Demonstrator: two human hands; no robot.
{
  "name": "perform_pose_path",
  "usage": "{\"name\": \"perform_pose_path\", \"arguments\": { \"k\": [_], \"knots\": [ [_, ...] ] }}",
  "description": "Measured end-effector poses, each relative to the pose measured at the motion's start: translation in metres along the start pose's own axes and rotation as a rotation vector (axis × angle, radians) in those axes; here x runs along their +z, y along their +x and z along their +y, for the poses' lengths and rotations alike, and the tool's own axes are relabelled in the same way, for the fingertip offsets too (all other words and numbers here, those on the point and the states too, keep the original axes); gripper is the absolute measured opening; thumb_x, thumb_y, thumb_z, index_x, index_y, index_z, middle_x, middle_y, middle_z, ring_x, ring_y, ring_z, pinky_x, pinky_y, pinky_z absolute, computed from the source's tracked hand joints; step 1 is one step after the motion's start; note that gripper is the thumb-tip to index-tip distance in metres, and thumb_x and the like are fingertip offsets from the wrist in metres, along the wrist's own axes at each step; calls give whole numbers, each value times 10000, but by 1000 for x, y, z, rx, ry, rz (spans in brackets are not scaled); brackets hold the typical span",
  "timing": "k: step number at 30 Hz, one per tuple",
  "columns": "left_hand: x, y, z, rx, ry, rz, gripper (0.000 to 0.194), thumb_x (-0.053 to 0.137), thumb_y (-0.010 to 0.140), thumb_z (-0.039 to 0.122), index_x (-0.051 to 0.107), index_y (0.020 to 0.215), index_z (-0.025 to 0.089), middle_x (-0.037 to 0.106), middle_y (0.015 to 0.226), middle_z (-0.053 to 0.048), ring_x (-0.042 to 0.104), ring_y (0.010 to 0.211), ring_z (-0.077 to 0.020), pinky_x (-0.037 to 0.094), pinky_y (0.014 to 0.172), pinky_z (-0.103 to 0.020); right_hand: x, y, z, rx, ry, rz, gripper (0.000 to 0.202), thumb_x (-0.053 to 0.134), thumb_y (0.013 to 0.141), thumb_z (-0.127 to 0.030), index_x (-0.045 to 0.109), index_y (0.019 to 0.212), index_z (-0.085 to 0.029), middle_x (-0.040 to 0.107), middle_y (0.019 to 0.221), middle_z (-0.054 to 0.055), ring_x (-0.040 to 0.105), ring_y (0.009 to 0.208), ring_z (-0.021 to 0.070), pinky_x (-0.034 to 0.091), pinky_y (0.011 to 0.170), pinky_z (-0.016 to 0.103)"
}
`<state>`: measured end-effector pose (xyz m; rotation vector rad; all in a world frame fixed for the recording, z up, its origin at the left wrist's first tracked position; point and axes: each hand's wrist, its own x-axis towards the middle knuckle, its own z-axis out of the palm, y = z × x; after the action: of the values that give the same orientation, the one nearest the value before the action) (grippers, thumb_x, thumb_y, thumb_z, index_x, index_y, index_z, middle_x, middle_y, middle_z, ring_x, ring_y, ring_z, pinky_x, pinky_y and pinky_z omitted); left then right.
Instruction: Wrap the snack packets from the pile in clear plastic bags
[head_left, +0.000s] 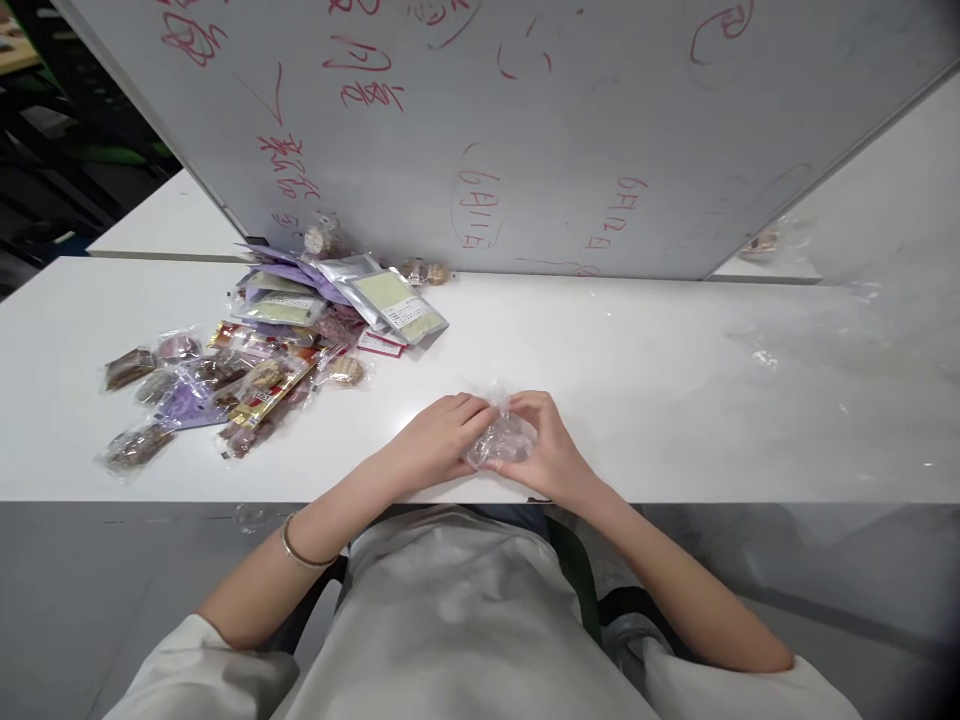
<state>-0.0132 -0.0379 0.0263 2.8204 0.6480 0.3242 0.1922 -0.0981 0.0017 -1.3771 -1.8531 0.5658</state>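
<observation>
Between my two hands, just above the front part of the white table, is a crumpled clear plastic bag [501, 440]. My left hand [448, 440] is closed on its left side, fingers bent over the film. On the opposite side my right hand [546, 445] grips the bag with curved thumb and fingers. What the bag contains, if anything, I cannot make out. To the left lies a heap of wrapped snacks, with a gold-and-red packet [274, 390], a round biscuit in clear wrap [346, 371] and a silver pouch with a pale green label [401, 303].
A whiteboard [555, 130] with red writing stands along the back of the white table [637, 390]. Clear plastic film [817, 340] spreads over the right side. Brown wrapped pieces [139, 446] lie at the heap's left edge. The table's front edge is close to my body.
</observation>
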Motion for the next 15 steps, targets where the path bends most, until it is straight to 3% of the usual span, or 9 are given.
{"name": "perform_pose_path", "arguments": {
  "k": [1,3,5,7,9,11,13,15],
  "knots": [
    [1,1,1,-17,-37,4,474,708,809,234,505,1226,139,631,1152,-155,600,1073,-311,514,880,-430,-1,-1,1,-58,-29,-2,822,808,708,-432,403,1387,-206,478,1432,200,445,1369,349,412,1091,556],
    [1,2,5,-42,-161,28,462,726,811,296,510,1190,142,628,1120,-151,600,1045,-308,519,862,-432,-7,-3,2,-170,-60,-156,975,797,724,-456,263,1497,-198,307,1571,215,268,1482,357,282,1175,588],
    [-3,1,13,-81,-359,44,481,737,815,373,503,1183,174,621,1120,-125,607,1035,-287,528,862,-420,-16,-3,3,-190,-17,-345,947,745,784,-469,222,1538,-236,326,1584,168,315,1468,327,326,1171,536],
    [-10,-1,22,-142,-583,33,526,743,814,396,471,1227,216,601,1156,-98,613,1039,-255,541,866,-393,-28,-6,2,-135,75,-417,749,637,882,-448,289,1521,-270,450,1519,122,470,1372,283,452,1085,453],
    [-16,-2,27,-212,-738,35,561,715,846,357,412,1307,252,563,1220,-96,606,1061,-229,552,868,-368,-40,-11,0,-33,145,-379,468,543,944,-442,490,1373,-264,624,1327,100,629,1167,261,546,930,400],
    [-18,-2,27,-273,-792,56,582,665,891,353,352,1376,275,496,1313,-120,587,1096,-224,573,798,-326,-55,-20,1,114,166,-295,296,512,959,-475,628,1095,-239,718,1019,75,691,888,233,575,748,361],
    [-17,-2,25,-353,-778,105,557,602,937,379,323,1412,297,430,1385,-137,568,1129,-230,570,662,-267,-74,-28,8,293,190,-140,306,530,942,-521,622,932,-229,686,808,42,653,691,198,558,621,334],
    [-13,-4,21,-440,-742,176,539,554,963,389,304,1435,313,402,1418,-141,553,1162,-246,537,556,-226,-101,-33,27,473,234,111,338,564,910,-560,604,908,-224,656,755,23,610,612,168,531,549,303]
  ]
}}
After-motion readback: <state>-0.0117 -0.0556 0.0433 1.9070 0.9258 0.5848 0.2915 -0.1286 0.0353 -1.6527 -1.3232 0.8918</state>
